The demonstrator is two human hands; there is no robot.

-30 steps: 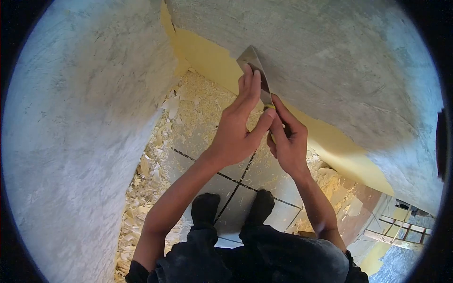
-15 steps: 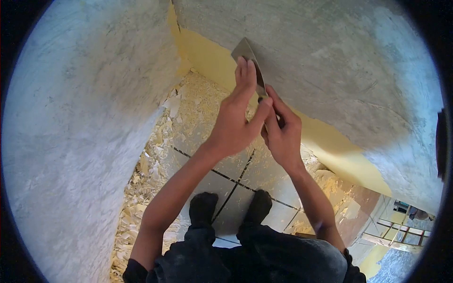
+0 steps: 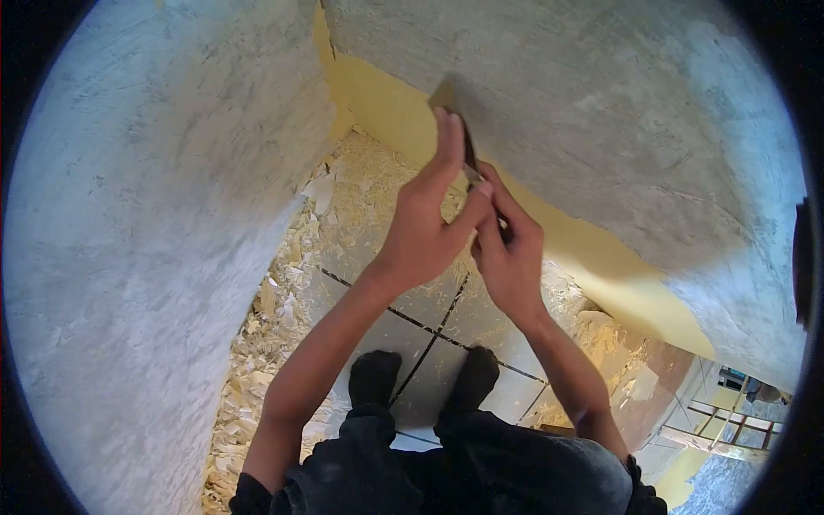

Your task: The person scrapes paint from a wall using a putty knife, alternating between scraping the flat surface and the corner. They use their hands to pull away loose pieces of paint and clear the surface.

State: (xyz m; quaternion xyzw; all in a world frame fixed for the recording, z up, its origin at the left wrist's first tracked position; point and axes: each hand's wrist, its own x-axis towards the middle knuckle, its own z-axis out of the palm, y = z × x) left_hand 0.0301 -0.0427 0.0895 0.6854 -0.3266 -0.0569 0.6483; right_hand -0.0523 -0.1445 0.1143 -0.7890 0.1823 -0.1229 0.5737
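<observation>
A scraper (image 3: 469, 144) with a broad metal blade is against the wall, its tip at the edge where yellow paint (image 3: 386, 97) meets bare grey plaster. My right hand (image 3: 513, 262) is closed around its handle, which is mostly hidden by the fingers. From the other side, my left hand (image 3: 419, 227) presses its straightened fingers against the blade, with the thumb reaching toward the handle beside my right hand. The blade appears narrow, seen nearly from its edge.
Paint flakes (image 3: 257, 386) are heaped along the foot of the left wall (image 3: 146, 257). Tiled floor (image 3: 421, 369) with dark joints lies under my feet. A wooden frame like a ladder (image 3: 721, 425) shows at the lower right.
The scraper blade has tilted, so less of its face shows, and its tip sits slightly lower in view. Both hands have shifted a little with it, keeping their hold.
</observation>
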